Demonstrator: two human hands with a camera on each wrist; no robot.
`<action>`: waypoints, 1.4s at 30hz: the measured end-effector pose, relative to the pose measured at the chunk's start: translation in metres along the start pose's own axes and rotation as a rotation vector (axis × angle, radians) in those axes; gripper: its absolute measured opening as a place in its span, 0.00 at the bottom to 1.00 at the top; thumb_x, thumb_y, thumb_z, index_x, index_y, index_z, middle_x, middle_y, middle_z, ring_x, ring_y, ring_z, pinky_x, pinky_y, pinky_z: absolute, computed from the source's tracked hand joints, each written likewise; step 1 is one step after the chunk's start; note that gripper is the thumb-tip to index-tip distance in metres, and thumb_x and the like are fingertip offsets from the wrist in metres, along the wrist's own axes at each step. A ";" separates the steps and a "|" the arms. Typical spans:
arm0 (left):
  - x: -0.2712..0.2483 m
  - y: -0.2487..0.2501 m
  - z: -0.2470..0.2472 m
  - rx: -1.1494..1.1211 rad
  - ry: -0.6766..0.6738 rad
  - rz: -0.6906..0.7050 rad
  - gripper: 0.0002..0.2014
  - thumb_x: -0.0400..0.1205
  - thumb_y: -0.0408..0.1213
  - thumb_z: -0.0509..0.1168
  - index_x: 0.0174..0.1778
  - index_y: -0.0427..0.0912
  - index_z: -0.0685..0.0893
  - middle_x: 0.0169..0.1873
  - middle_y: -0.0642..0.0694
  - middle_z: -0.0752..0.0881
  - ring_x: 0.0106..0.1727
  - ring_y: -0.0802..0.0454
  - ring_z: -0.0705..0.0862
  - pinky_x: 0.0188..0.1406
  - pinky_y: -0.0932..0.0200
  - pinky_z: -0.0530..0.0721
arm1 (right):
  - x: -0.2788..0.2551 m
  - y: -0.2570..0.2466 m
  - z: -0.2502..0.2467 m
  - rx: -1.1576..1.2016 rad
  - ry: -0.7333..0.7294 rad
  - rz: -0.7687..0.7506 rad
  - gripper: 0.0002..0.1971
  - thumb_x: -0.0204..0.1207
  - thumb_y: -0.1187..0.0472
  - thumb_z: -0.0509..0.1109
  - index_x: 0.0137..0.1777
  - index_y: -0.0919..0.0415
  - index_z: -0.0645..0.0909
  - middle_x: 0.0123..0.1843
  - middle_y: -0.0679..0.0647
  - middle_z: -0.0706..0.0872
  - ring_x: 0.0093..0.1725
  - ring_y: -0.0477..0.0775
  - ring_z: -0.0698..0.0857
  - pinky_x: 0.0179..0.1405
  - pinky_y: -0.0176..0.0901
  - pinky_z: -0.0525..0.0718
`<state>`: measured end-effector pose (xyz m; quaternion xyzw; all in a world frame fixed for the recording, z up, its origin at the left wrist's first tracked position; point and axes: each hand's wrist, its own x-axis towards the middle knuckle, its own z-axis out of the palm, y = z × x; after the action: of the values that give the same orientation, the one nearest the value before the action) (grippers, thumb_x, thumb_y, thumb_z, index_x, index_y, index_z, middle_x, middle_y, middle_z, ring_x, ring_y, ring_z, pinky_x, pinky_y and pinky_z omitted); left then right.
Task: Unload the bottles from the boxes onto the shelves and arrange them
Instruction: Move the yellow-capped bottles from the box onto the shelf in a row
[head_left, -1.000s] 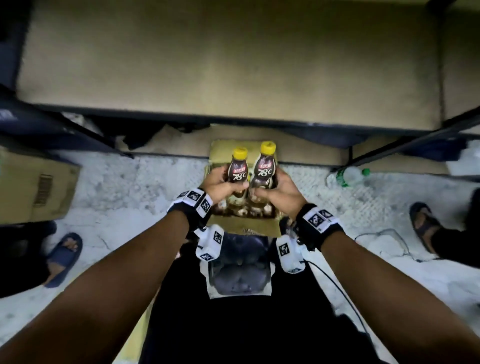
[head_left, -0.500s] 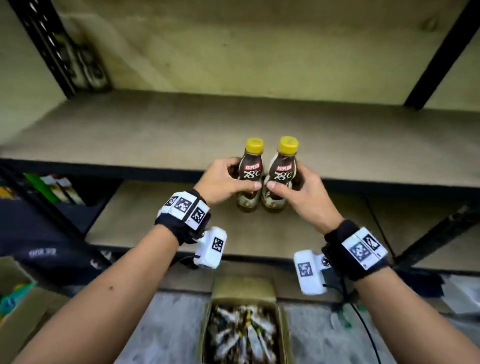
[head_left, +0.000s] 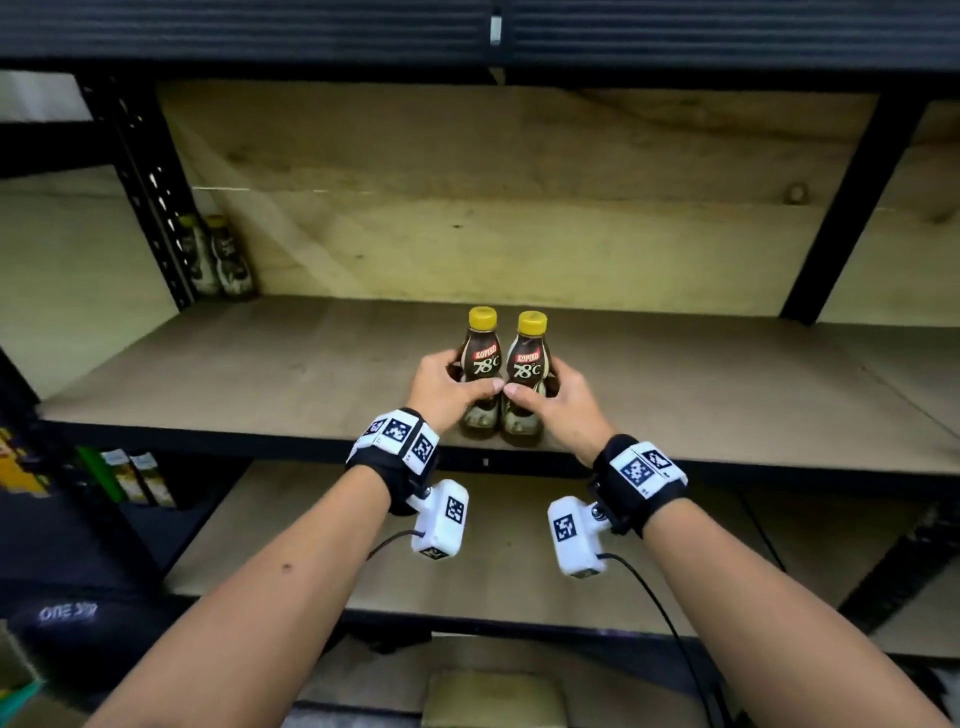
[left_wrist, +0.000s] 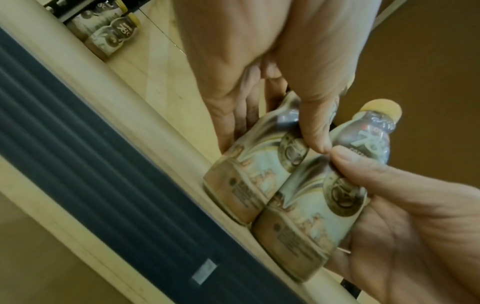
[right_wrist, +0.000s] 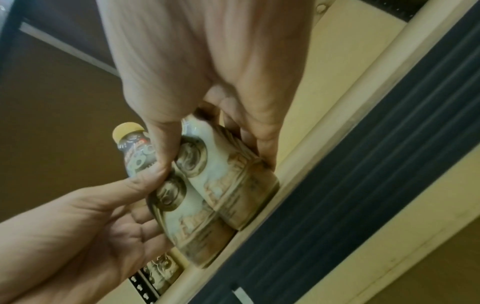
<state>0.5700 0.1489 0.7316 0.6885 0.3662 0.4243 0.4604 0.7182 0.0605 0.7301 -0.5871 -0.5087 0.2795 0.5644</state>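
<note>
We hold one bottle in each hand, the left hand wrapped round the left bottle, the right hand round the right bottle, side by side at the shelf front edge. We should probably slide both back together, upright, before letting go.

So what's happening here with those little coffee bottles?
A person is stocking a shelf. The left hand grips one yellow-capped bottle and the right hand grips another, held side by side and upright at the shelf's front edge. Two more bottles already stand in the back left corner.
</note>
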 end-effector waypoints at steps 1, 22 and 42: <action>0.000 0.001 0.000 0.011 -0.009 -0.006 0.17 0.66 0.30 0.81 0.49 0.38 0.86 0.41 0.43 0.90 0.41 0.51 0.87 0.51 0.49 0.87 | 0.000 0.000 -0.002 -0.006 -0.017 0.009 0.18 0.73 0.64 0.78 0.62 0.57 0.79 0.56 0.53 0.89 0.58 0.51 0.88 0.62 0.49 0.85; 0.041 0.029 -0.092 0.412 0.253 -0.078 0.24 0.62 0.43 0.84 0.53 0.42 0.89 0.47 0.50 0.91 0.49 0.56 0.88 0.55 0.61 0.84 | 0.097 -0.058 0.048 -0.487 -0.406 -0.143 0.27 0.66 0.58 0.84 0.65 0.58 0.81 0.59 0.51 0.88 0.58 0.51 0.86 0.62 0.44 0.82; 0.303 -0.097 -0.363 0.567 0.320 -0.151 0.14 0.74 0.38 0.74 0.55 0.38 0.87 0.51 0.39 0.89 0.56 0.40 0.87 0.58 0.50 0.83 | 0.348 -0.051 0.390 -0.662 -0.133 -0.083 0.21 0.73 0.58 0.76 0.63 0.64 0.77 0.59 0.62 0.86 0.58 0.66 0.85 0.51 0.52 0.84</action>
<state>0.3366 0.5672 0.7931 0.6848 0.5872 0.3729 0.2174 0.4658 0.5180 0.7832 -0.6978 -0.6307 0.1138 0.3198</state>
